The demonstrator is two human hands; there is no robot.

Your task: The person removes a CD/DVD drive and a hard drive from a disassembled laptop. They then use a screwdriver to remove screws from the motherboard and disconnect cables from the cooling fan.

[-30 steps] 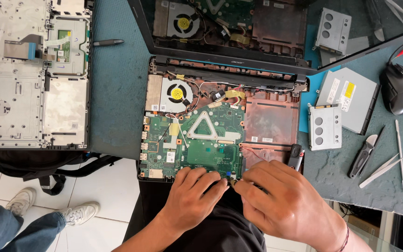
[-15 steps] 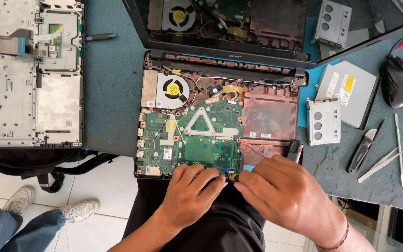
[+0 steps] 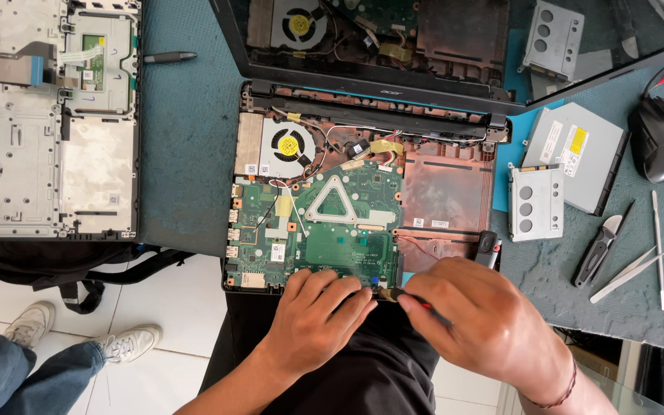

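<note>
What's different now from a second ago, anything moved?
Very little. The right hand has shifted slightly, so the dark tool it pinches shows at the green board's near edge. The left hand stays pressed on that edge. Laptop base, mouse and tweezers lie as before.

Teal-matted table under opened laptop
</note>
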